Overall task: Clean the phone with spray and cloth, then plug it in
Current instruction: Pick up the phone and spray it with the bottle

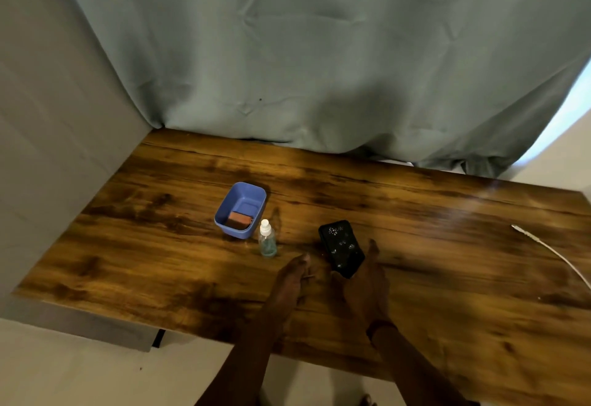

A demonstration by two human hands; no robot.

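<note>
A black phone (341, 247) with a patterned back lies flat on the wooden table (447, 245). My right hand (367, 287) rests at its near end, thumb and fingers spread around the lower corner, touching it. My left hand (292, 280) lies flat on the table just left of the phone, fingers together, holding nothing. A small clear spray bottle (267, 238) with a white cap stands upright just beyond my left fingertips. A folded brown-orange cloth (239, 219) lies inside a blue plastic tub (224, 213) behind the bottle. A white charging cable (553, 250) lies at the table's right edge.
A grey-green curtain (319, 53) hangs along the far edge of the table. A grey wall (48, 117) borders the left side. Pale floor (96, 373) shows below the near table edge.
</note>
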